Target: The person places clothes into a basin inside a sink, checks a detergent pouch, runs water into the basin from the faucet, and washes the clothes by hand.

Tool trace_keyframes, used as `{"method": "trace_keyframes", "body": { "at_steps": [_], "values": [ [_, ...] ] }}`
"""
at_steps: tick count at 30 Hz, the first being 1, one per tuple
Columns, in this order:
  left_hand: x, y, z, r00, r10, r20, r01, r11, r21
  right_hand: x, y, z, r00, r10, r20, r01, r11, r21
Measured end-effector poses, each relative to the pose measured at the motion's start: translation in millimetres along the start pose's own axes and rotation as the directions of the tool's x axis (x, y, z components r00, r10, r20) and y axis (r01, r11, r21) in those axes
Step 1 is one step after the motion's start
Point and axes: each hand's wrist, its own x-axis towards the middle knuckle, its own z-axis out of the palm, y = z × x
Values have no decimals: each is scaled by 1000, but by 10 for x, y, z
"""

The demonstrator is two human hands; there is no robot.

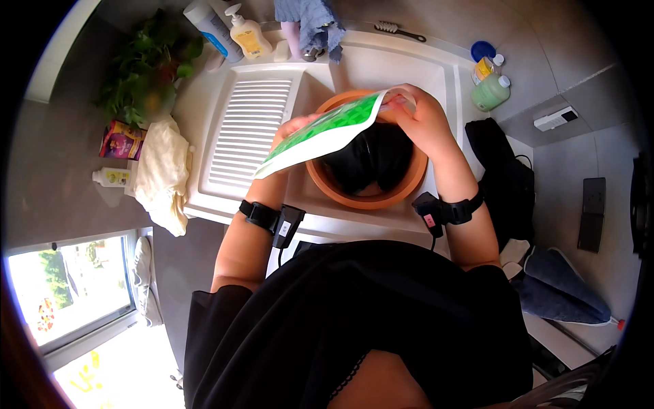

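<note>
A green and white plastic packet [330, 133] is held tilted in front of me, its right end higher than its left. My left hand [294, 127] grips it at the left, with most of the fingers hidden behind it. At the upper right corner, my right hand [421, 117] is closed on the packet, thumb and fingers pinching the edge. Under the packet stands a terracotta-coloured basin [368, 202] in the white laundry sink [443, 75]. Dark cloth [368, 160] lies bunched inside the basin.
Left of the basin is a ribbed washboard [248, 129]. Bottles, including a yellow pump bottle [249, 37], and a blue cloth [313, 24] line the back edge. A brush [400, 31] and a green bottle [490, 93] are at the right. Cream cloth [163, 174] hangs at the left.
</note>
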Motion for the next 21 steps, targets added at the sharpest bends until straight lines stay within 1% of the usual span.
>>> {"method": "trace_keyframes", "body": {
  "at_steps": [1,3,5,7,8,9,10,11,12,13,15,16,17,19,20,21],
  "values": [
    [-3,-8,15,998,-7,-61,11,998,69,4,-15,30,999,3,-37,-2,1000,17],
    [-12,13,-14,996,67,53,-61,993,-96,6,-49,102,994,11,-110,-5,999,51],
    [-12,-82,-81,996,10,93,22,943,-333,18,-90,123,999,23,-44,-21,999,41],
    [-22,-33,-24,998,-44,53,60,937,-343,32,-118,124,999,35,23,-36,999,30],
    [-49,2,11,995,-94,23,96,941,-323,44,-2,187,998,31,-49,-20,976,217],
    [-66,80,96,990,-142,-9,132,943,-305,51,5,192,992,117,56,-130,879,458],
    [-79,96,147,986,-155,-65,139,968,-208,64,61,197,990,104,100,-134,915,379],
    [-70,132,189,991,-134,-20,125,961,-246,75,158,220,985,95,145,-135,945,297],
    [-53,115,176,993,-121,-4,117,962,-245,60,230,264,973,141,181,-209,871,445],
    [-29,99,163,994,-109,12,109,964,-244,48,288,305,958,187,217,-280,768,576],
    [-13,89,166,996,-92,-1,89,966,-243,14,338,331,944,149,294,-326,550,769],
    [-5,87,166,997,-83,-8,79,967,-242,37,335,332,943,122,309,-329,470,819],
    [13,81,152,992,-122,-20,112,956,-272,61,318,337,950,81,302,-306,441,844],
    [43,88,124,979,-199,-42,175,928,-331,117,233,309,969,-36,246,-193,516,834],
    [46,102,117,983,-184,-17,165,918,-360,150,215,303,971,-89,220,-137,546,826],
    [48,126,129,986,-166,-15,151,927,-342,169,189,296,970,-138,199,-85,575,813]
  ]
}}
